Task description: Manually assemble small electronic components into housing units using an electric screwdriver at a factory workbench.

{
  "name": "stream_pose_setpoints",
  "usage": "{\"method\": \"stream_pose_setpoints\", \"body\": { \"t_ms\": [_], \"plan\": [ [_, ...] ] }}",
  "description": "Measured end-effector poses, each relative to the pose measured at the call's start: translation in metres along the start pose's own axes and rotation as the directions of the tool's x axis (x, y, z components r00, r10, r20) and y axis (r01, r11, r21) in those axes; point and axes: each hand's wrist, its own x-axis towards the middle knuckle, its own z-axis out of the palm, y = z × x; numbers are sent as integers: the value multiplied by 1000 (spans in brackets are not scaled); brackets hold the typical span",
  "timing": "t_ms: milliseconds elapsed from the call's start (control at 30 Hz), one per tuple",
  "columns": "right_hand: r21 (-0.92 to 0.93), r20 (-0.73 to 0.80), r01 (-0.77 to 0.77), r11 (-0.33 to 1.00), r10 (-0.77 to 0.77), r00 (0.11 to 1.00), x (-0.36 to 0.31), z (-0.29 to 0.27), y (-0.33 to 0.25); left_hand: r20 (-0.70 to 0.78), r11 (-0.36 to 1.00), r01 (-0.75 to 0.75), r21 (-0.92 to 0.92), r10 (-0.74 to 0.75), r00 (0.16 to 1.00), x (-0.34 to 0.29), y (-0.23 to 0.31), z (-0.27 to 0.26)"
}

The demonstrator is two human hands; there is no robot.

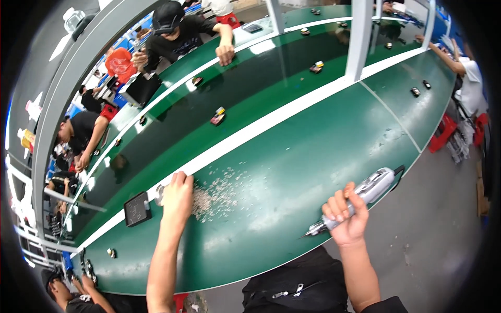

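Note:
In my right hand [345, 215] is a grey-and-white electric screwdriver [373, 189]. Its fingers wrap round the body, and the thin bit points left over the bench's near edge. My left hand [177, 195] is closed, knuckles up, near the white strip. A round silvery piece [159, 194] shows against its left side; what the fingers hold is hidden. Just right of that hand, many tiny pale screw-like pieces [211, 201] lie in a loose scattered heap on the green bench top [282, 182]. A small black tray [138, 209] with small bits in it sits to its left.
Beyond the white strip, a dark green conveyor belt [261, 94] carries small black-and-yellow parts [218, 116]. A grey upright post [359, 41] rises from the strip. Two small dark parts [415, 92] lie at the bench's far right. Other people work across the belt and at both ends.

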Motion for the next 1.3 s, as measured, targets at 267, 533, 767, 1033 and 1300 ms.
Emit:
{"method": "stream_pose_setpoints", "body": {
  "t_ms": [267, 533, 767, 1033, 1300],
  "plan": [
    [79, 67, -48, 996, 42, 997, -6, -6, 4, -94, 991, -13, -132, 1, 996, 0, -6, -4],
    [62, 68, -55, 997, 51, 996, -4, -3, 3, -59, 852, 265, -452, -325, 944, -18, 26, -29],
    [78, 60, -64, 995, 59, 996, -1, -2, 6, -13, 735, 207, -646, -282, 959, -60, 73, -47],
    [57, 59, -29, 998, 26, 998, -24, 26, 12, 223, 238, 271, -933, -211, 952, -80, 166, -103],
    [94, 142, -20, 995, 6, 990, -30, 46, 20, 336, -119, 316, -941, -248, 908, -93, 202, -88]
  ]
}}
